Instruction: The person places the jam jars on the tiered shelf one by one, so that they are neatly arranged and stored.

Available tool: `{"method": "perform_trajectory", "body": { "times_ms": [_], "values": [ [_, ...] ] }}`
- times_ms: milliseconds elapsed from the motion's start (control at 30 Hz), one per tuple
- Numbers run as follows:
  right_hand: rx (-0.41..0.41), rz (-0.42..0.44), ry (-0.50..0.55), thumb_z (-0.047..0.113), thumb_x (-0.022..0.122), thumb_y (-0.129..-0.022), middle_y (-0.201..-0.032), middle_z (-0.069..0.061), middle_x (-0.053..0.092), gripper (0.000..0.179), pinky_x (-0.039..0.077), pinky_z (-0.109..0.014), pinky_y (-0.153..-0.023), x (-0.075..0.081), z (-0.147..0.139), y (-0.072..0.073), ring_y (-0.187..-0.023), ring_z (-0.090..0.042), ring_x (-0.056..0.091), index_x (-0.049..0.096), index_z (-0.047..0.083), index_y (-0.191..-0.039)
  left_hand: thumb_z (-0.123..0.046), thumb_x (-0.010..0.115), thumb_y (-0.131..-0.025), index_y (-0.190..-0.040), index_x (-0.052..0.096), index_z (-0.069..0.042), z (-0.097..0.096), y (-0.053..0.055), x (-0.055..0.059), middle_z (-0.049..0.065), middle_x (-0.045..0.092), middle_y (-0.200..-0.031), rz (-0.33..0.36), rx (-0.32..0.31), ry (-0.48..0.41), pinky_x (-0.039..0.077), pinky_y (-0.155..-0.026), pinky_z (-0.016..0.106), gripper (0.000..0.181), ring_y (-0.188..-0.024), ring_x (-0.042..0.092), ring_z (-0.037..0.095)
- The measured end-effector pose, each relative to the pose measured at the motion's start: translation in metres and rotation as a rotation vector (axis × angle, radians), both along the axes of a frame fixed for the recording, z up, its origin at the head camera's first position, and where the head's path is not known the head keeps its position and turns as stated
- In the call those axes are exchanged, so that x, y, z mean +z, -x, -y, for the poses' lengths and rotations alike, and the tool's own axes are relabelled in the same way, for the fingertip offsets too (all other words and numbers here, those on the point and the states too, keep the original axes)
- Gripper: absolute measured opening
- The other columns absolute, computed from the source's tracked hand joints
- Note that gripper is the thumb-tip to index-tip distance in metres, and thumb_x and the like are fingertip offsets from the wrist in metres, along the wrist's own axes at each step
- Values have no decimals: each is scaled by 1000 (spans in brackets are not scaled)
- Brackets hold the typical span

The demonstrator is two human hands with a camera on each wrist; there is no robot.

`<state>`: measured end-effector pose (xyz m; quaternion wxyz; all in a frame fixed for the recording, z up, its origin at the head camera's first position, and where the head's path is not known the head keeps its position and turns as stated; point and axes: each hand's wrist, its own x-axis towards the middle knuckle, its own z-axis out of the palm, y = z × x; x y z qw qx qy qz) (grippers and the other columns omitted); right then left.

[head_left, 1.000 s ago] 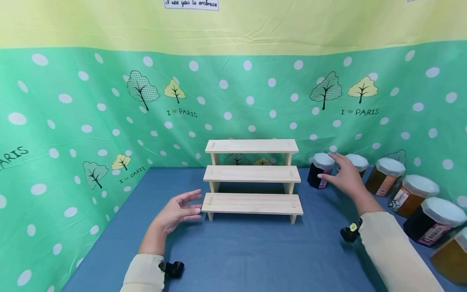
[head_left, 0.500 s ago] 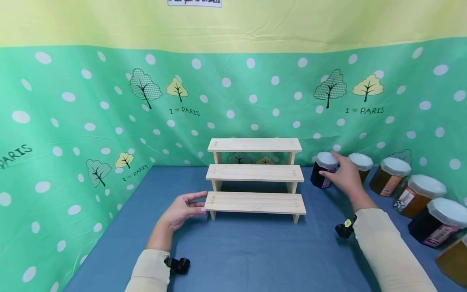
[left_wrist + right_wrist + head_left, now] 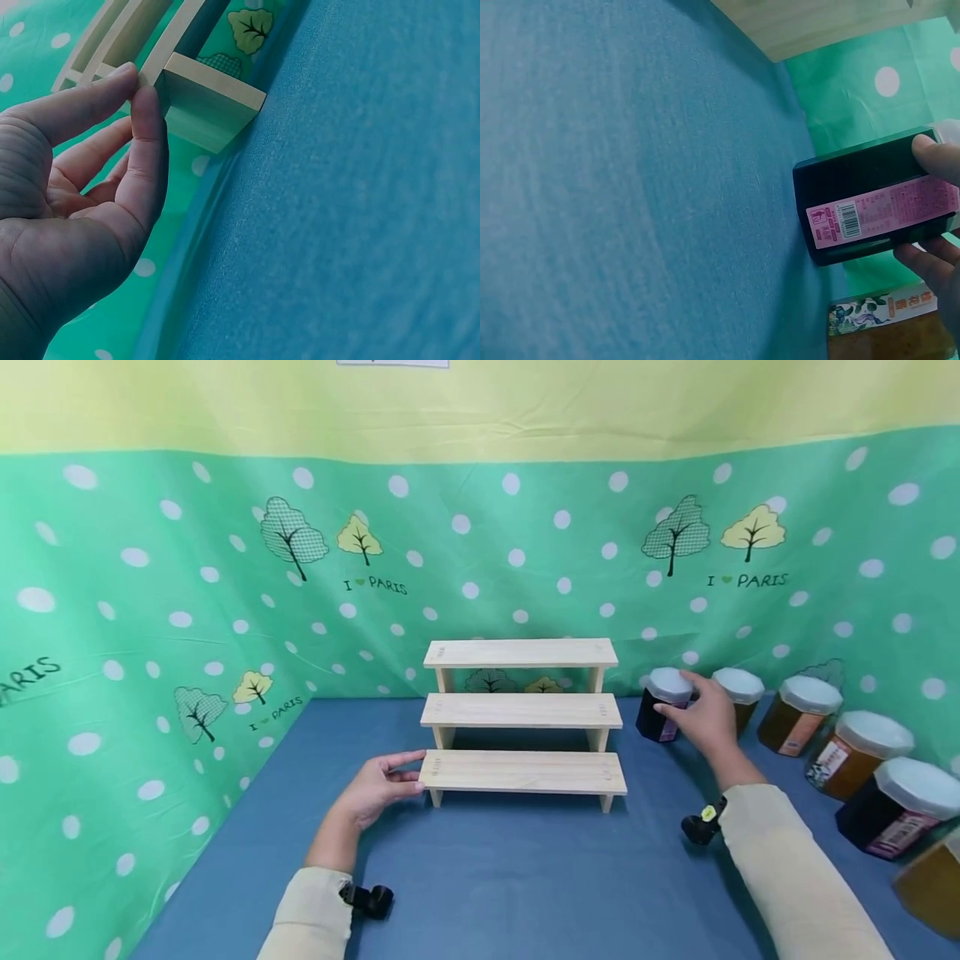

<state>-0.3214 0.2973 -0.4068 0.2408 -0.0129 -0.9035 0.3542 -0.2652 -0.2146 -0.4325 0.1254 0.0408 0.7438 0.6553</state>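
Observation:
A three-step wooden display stand (image 3: 521,770) is set on the blue cloth. At its left end my left hand (image 3: 377,792) pinches the lowest step between thumb and fingertips; the left wrist view shows thumb and forefinger meeting at that board's corner. On the right, my right hand (image 3: 711,717) grips a dark jar (image 3: 654,720) with a white lid, thumb on one side and fingers on the other. In the right wrist view the jar's pink barcode label (image 3: 885,212) faces the camera, and its base is right at the cloth.
More white-lidded jars line the right side: an amber jar (image 3: 787,727), a brown jar (image 3: 840,768), another dark jar (image 3: 873,818) and one cut off by the frame (image 3: 930,889). Behind hangs a green dotted curtain (image 3: 517,581). Blue cloth (image 3: 517,877) covers the table.
My left hand has moved right, from just beside the stand onto the lowest step's end. My right hand stays at the dark jar. The head view has shifted slightly.

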Motion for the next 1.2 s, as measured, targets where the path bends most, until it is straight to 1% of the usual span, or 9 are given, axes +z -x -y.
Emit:
{"method": "perform_trajectory", "body": {
  "times_ms": [100, 267, 467, 600, 800, 1033, 1200],
  "values": [
    [-8, 1, 7, 17, 80, -82, -132, -33, 46, 72, 42, -61, -90, 0, 4, -1, -117, -48, 47, 45, -7, -141, 3, 74, -83, -140, 49, 2, 2, -1, 1, 18, 66, -112, -5, 6, 13, 56, -78, 33, 63, -87, 66, 18],
    [-34, 1, 0, 18, 81, -81, -128, -32, 47, 73, 43, -60, -88, -1, 4, -8, -113, -47, 47, 46, -6, -140, 2, 73, -83, -141, 48, 3, 1, -1, 4, 20, 65, -114, -7, -23, 5, 56, -80, 35, 63, -89, 66, 18],
    [-22, 9, 3, 25, 82, -81, -128, -31, 46, 75, 44, -59, -85, -3, 5, -12, -111, -46, 47, 47, -4, -141, 4, 72, -84, -141, 47, 4, 0, -1, 5, 19, 66, -112, -7, -30, 6, 55, -81, 37, 62, -88, 66, 17],
    [-20, 0, 5, 27, 82, -80, -127, -30, 47, 76, 46, -58, -82, -3, 7, -15, -108, -45, 49, 48, -3, -141, 2, 73, -84, -141, 48, 4, 1, -1, 4, 17, 67, -111, -5, -32, 6, 55, -82, 38, 62, -88, 66, 17],
    [-33, -7, 22, 29, 82, -79, -129, -29, 48, 75, 48, -56, -80, 4, 12, -21, -108, -45, 51, 50, 0, -140, 2, 75, -83, -140, 49, 2, 3, -1, 2, 17, 67, -111, -2, -16, 3, 55, -81, 38, 63, -89, 66, 18],
    [-34, -18, 54, 30, 83, -79, -132, -28, 49, 73, 48, -54, -81, 12, 15, -31, -109, -44, 54, 52, 1, -139, 0, 75, -83, -141, 49, 2, 3, 0, 0, 18, 67, -113, -5, -25, 6, 55, -81, 37, 64, -90, 67, 19],
    [-39, -18, 56, 33, 83, -78, -134, -27, 49, 74, 49, -48, -77, 17, 15, -37, -109, -43, 55, 53, 2, -139, 2, 74, -83, -140, 50, 1, 3, 0, 1, 17, 67, -111, -1, -20, 11, 55, -80, 37, 63, -89, 66, 19]
  ]
}}
